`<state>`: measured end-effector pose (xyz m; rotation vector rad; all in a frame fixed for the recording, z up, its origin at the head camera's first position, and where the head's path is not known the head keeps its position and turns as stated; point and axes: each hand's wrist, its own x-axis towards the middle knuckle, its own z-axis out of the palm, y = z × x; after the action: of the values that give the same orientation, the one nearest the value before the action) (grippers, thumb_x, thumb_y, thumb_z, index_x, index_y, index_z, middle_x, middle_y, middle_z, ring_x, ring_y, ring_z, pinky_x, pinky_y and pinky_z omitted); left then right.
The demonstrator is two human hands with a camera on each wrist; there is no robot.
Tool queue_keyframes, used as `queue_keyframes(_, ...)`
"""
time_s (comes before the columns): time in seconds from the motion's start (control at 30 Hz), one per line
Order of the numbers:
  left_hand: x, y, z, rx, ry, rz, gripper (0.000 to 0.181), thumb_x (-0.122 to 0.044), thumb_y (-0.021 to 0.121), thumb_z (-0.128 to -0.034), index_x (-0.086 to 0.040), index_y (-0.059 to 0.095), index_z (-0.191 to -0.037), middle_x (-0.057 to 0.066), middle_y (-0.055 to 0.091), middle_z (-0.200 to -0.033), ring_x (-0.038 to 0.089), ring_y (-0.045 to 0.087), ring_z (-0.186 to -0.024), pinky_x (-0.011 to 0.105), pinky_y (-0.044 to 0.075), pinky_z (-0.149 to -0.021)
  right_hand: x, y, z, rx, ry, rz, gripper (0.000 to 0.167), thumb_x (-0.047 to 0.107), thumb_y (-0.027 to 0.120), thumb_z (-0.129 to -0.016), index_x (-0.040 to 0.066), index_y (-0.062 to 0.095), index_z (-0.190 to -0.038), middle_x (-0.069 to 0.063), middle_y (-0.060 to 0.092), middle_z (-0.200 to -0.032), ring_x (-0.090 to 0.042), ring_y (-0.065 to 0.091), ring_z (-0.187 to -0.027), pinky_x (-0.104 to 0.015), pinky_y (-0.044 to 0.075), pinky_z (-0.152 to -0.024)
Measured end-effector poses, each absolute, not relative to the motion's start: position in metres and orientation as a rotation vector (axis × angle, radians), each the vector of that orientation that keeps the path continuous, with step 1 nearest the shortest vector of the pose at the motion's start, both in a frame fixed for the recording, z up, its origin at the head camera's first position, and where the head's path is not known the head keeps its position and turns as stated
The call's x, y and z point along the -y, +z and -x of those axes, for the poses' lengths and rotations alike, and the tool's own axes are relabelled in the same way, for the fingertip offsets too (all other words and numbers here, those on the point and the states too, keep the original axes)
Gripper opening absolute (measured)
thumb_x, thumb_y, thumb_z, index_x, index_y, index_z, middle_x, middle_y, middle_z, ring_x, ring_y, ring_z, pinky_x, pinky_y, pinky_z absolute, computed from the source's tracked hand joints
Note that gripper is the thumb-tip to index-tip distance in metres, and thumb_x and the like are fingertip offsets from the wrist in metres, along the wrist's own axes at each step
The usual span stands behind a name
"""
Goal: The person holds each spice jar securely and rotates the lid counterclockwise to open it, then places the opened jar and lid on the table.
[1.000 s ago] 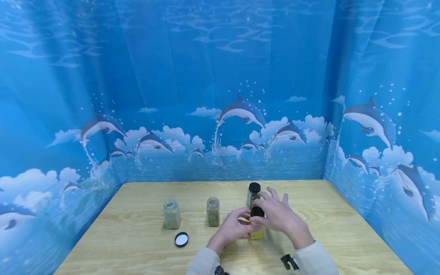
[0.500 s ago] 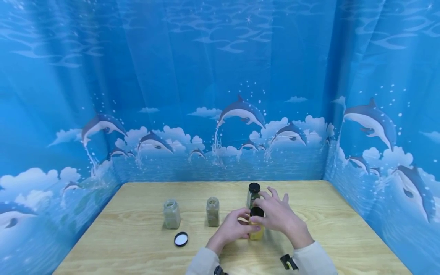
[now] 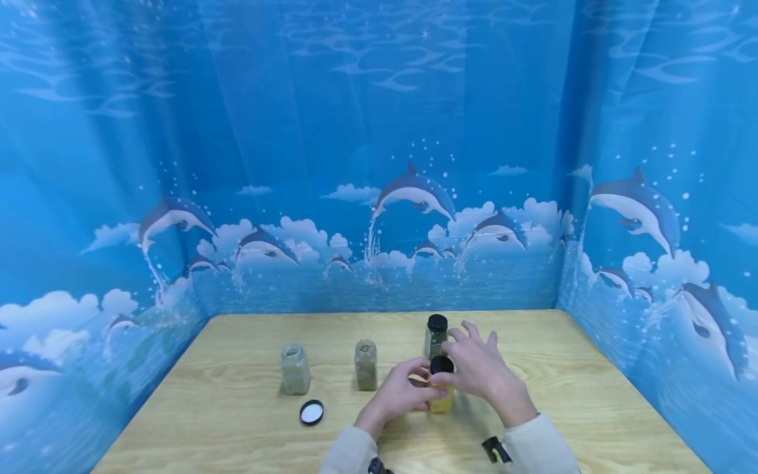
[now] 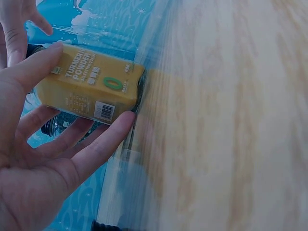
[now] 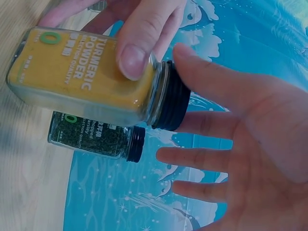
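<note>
Turmeric jar (image 3: pixel 440 401) stands upright on the right half of the table (image 3: pixel 237 428), between the person's two hands. The left hand (image 3: pixel 403 394) grips its body from the left; the right hand (image 3: pixel 482 368) pinches the black cap (image 3: pixel 441 366) on top between thumb and forefinger, the other fingers spread.

Room is tightest on the far side, where a parsley jar (image 3: pixel 434 339) stands just behind; I can't tell whether the glass touches. Beyond that, the far edge of the wood meets the dolphin curtain (image 3: pixel 379 131). To the right, a broad stretch of wood runs from the right hand to the right edge. On the left, a brown jar (image 3: pixel 366 368) stands near the left hand, then a pale jar (image 3: pixel 295 372) farther left, with a loose lid (image 3: pixel 311 413) on its near side, white lining up.

Seen from the left wrist, the jar shows a barcode, and the thumb crosses the label near the capped end. The right wrist view reveals the clear glass neck under the cap and the parsley label's lettering, neither readable from the head.
</note>
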<state>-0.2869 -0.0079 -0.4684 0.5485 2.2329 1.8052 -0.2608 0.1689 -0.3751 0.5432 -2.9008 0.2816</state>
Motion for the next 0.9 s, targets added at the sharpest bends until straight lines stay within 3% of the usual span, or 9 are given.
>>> queue_keyframes(0.4, 0.0097, -0.4698, 0.2890, -2.243, 1.765, -0.521, 0.042, -0.029, 0.087, -0.0837, -0.022, 0.070, -0.121, 0.012, 0.065, -0.124, 0.019, 0.069, -0.100, 0.032, 0.066, -0.072, -0.1675, -0.3723, 0.2578, 2.977, 0.381, -0.617, 0.042, 0.014, 0.086, -0.081, 0.017, 0.075, -0.122, -0.020, 0.055, -0.150, -0.055, 0.030, -0.148, -0.095, 0.017, -0.101)
queue_keyframes(0.9, 0.0110, -0.4699, 0.2881, -2.247, 1.761, -0.519, 0.052, -0.029, 0.087, -0.0838, -0.020, 0.067, -0.131, 0.013, 0.064, -0.127, 0.020, 0.068, -0.103, 0.032, 0.066, -0.073, -0.1669, -0.3695, 0.2554, 2.994, 0.405, -0.633, 0.046, 0.012, 0.085, -0.081, 0.018, 0.073, -0.125, -0.022, 0.052, -0.151, -0.056, 0.029, -0.149, -0.095, 0.014, -0.100)
